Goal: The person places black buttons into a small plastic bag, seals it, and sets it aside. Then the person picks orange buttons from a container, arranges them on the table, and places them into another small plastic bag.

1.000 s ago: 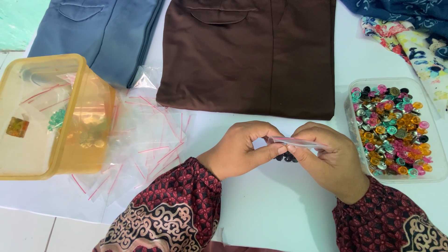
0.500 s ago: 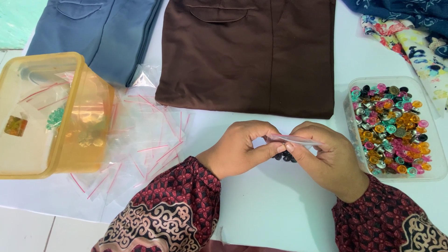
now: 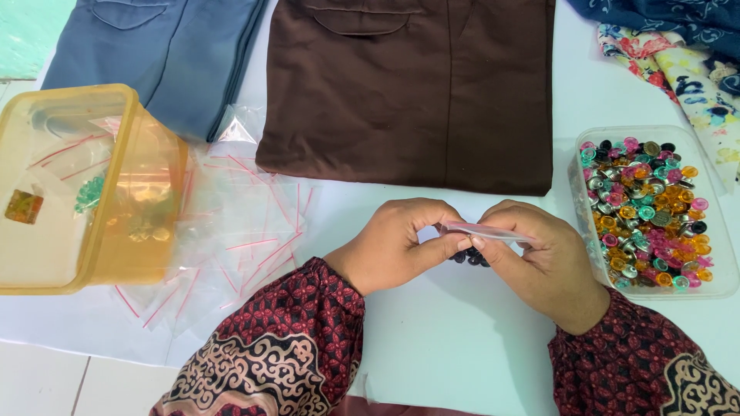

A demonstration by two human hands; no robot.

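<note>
**Two hands pinching a small clear bag over a white table**

The left hand [image 3: 401, 243] and the right hand [image 3: 539, 258] are meeting just below the middle of the view, both closing narrowly on the top edge of a small clear zip bag [image 3: 487, 231] with a reddish strip. The thumb and forefinger of each hand are pressing that strip from either end, and the bag is hanging between them with a few dark buttons [image 3: 470, 258] showing inside its lower part, just above the white table [image 3: 455, 347].

At 3 o'clock from the hands, a clear plastic tub [image 3: 721, 286] is sitting near the right wrist, holding a heap of mixed coloured buttons [image 3: 647, 212]. At 9 o'clock, a loose pile of empty zip bags [image 3: 247, 239] is lying spread out, and further out the same way a yellow translucent container [image 3: 73, 192] is resting on its side over them. At 12 o'clock a folded brown garment [image 3: 416, 92] is lying flat, with a folded blue garment [image 3: 169, 54] at 10 o'clock and floral patterned cloth [image 3: 678, 54] at 2 o'clock. Both forearms are wearing dark red patterned sleeves [image 3: 285, 347]
</note>
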